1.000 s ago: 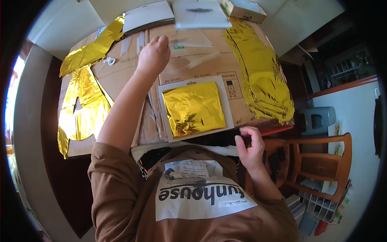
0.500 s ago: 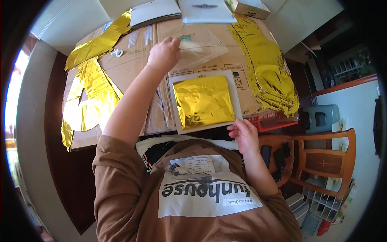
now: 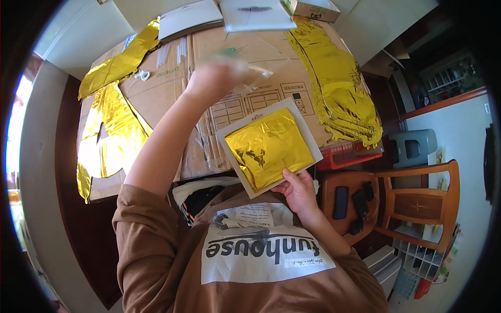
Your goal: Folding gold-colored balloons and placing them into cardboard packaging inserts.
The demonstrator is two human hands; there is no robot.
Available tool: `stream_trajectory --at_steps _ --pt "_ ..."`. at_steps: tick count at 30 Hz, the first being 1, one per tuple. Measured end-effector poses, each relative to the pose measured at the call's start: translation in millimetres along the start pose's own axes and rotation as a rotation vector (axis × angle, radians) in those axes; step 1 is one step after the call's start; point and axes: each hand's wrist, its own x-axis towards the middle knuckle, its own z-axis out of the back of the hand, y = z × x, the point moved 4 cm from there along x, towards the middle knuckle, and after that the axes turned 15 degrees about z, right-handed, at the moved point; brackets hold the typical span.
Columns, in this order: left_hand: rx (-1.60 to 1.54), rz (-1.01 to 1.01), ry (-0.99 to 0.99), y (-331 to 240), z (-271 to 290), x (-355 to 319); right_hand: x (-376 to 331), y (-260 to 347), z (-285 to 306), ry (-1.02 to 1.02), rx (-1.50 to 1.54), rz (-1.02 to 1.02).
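Note:
My right hand grips the lower edge of a grey card, thumb on top. On that card lies a folded sheet of shiny gold foil, and both tilt above the near edge of the cardboard. My left hand is blurred by motion over the middle of the cardboard. A clear plastic bag trails from its fingers, also blurred, with a green patch near it. The left fingertips do not show clearly.
Flattened cardboard covers the table. Gold foil pieces lie at left and right. A white ring-shaped item sits at left, with a white box behind. A wooden chair holding a phone stands at right.
My right hand has taken a firmer hold of the card, tilting it and drawing it toward me. The left hand has moved slightly nearer, and the plastic bag has bunched up beside it.

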Motion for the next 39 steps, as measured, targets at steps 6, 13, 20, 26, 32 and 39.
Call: stream_trajectory --at_steps 6,13,20,26,32,39 --pt "-0.020 -0.070 0.060 -11 20 -25 -15 42 18 0.065 -0.253 0.076" --pt "-0.047 -0.173 0.073 -45 44 -64 1 73 0 0.261 -0.157 -0.206" --pt "-0.224 -0.162 0.271 -45 45 -86 6 47 3 0.025 -0.191 -0.025" --pt "-0.075 -0.117 0.341 -49 51 -78 -10 35 -13 -0.073 -0.133 0.088" --pt "0.038 -0.127 0.359 -72 67 -80 -18 27 -18 -0.088 -0.134 0.155" --pt "0.112 -0.156 0.259 -96 79 -103 -12 16 -28 -0.056 -0.063 0.145"
